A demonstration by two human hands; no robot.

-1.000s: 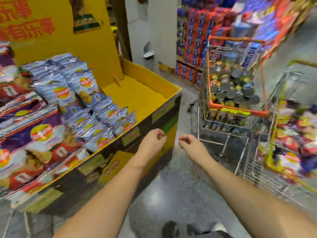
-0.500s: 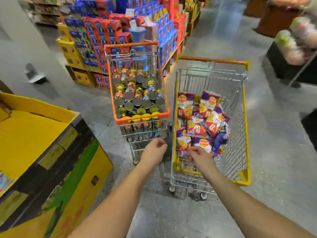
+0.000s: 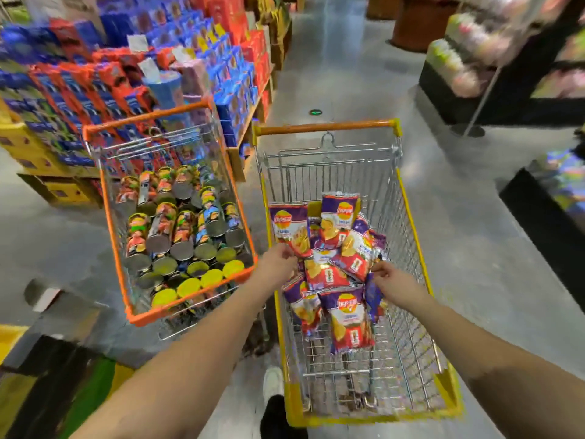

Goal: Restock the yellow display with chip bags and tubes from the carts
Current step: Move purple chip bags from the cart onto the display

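Note:
The yellow-rimmed wire cart (image 3: 412, 218) holds a heap of purple and red chip bags (image 3: 346, 315). My left hand (image 3: 278, 262) reaches into it and grips the lower edge of an upright purple bag (image 3: 289, 228). My right hand (image 3: 392, 282) pinches the edge of a red-and-purple bag (image 3: 359, 255) on the right of the heap. To the left, the orange-rimmed cart (image 3: 111, 224) is packed with upright chip tubes (image 3: 177, 236). Only a corner of the yellow display (image 3: 8, 340) shows at the lower left.
Stacked red and blue boxes (image 3: 133, 74) line the left behind the orange cart. Dark display stands (image 3: 522, 99) with pale goods sit at the right. Grey floor (image 3: 332, 58) runs away between them. My shoe (image 3: 273, 383) is beside the yellow cart.
The view turned right from the display to the carts. Both hands moved forward from empty air into the yellow cart and now hold chip bags.

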